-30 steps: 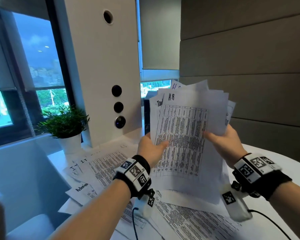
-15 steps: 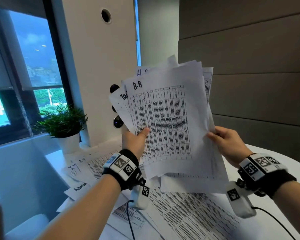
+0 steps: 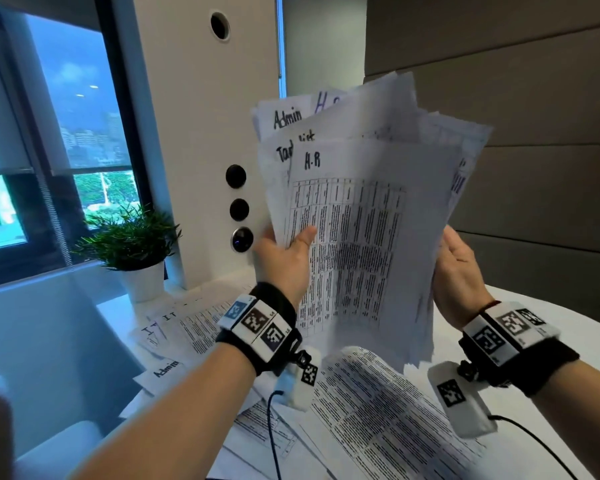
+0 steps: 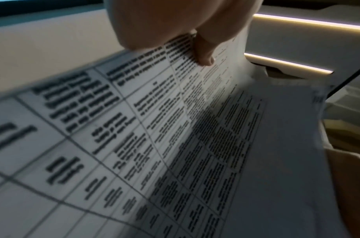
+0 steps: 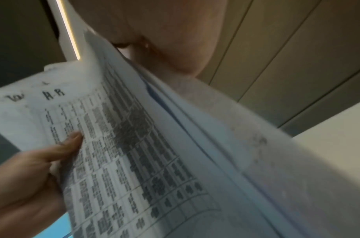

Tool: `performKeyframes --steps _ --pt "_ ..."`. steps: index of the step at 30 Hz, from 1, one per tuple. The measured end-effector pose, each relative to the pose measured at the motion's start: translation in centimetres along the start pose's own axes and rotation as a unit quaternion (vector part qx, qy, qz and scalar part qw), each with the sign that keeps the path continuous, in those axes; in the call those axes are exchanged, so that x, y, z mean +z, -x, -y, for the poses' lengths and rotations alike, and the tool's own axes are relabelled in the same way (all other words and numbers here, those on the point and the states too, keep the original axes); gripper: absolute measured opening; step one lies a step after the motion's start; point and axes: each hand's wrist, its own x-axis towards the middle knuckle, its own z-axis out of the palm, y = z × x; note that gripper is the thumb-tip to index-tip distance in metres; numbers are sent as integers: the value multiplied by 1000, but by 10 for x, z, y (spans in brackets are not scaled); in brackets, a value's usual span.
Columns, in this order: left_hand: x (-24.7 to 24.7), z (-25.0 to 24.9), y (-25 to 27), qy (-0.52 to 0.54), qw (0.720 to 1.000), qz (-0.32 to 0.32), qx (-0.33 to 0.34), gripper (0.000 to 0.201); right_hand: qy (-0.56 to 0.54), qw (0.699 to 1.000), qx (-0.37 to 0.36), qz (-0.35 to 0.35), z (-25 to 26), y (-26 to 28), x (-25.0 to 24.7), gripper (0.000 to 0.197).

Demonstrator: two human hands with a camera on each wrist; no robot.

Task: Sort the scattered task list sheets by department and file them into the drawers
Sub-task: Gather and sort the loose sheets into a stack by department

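Observation:
I hold a loose stack of task list sheets (image 3: 361, 237) upright in front of me, above the table. The front sheet (image 5: 118, 145) is marked "H-R"; sheets marked "Admin" (image 3: 286, 117) and "Task list" peek out behind it at the top left. My left hand (image 3: 284, 261) grips the stack's left edge, its thumb (image 4: 203, 53) pressed on the printed table. My right hand (image 3: 459, 271) holds the right edge, its fingers hidden behind the paper. More sheets lie scattered on the white table (image 3: 589, 344), some marked "IT" (image 3: 174, 322) and one "Admin" (image 3: 165, 370).
A potted plant (image 3: 132, 244) stands at the table's far left corner by the window. Behind the table rises a white column (image 3: 187, 116) with round sockets. A padded wall (image 3: 534, 98) closes the right side. No drawers are in view.
Both hands have lifted the stack higher and tipped it more upright. The sheets have fanned out, so the "Admin" sheet now shows at the top left.

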Motion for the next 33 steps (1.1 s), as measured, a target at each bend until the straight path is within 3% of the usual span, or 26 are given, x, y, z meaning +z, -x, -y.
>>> performKeyframes --steps 2,5,8,12,14,16,18,21,22,26,29,33 --pt "3 2 0 -1 1000 -6 10 19 -25 999 9 24 6 2 5 24" --pt "-1 14 -2 -18 1000 -25 1 20 -101 990 67 72 3 5 -2 85" --pt "-10 27 -4 -32 998 -54 -24 22 -155 971 98 152 0 12 -6 66" --pt "-19 39 -10 -49 991 -105 -62 32 -31 972 74 223 -10 12 -10 104" --pt "-21 41 -12 -35 989 -119 -76 33 80 965 49 246 -12 12 -8 111" --pt "-22 43 -14 -31 988 -121 -87 33 194 945 12 264 -19 14 -6 100" --pt "-21 42 -13 -19 990 -113 -87 36 259 934 1 246 -22 16 -3 75" --pt "-20 38 -12 7 993 -98 -64 38 347 933 14 94 -25 13 2 21" --pt "-19 34 -12 11 995 -91 -42 37 338 940 12 52 -25 11 3 14" --pt "-9 22 -5 -15 998 -51 28 28 221 974 24 -49 -16 3 13 2" --pt "-4 32 -2 -63 998 3 20 20 137 988 57 -35 -15 5 19 17" --pt "-10 51 -2 -111 993 16 -30 43 140 985 102 -8 -25 12 8 29"
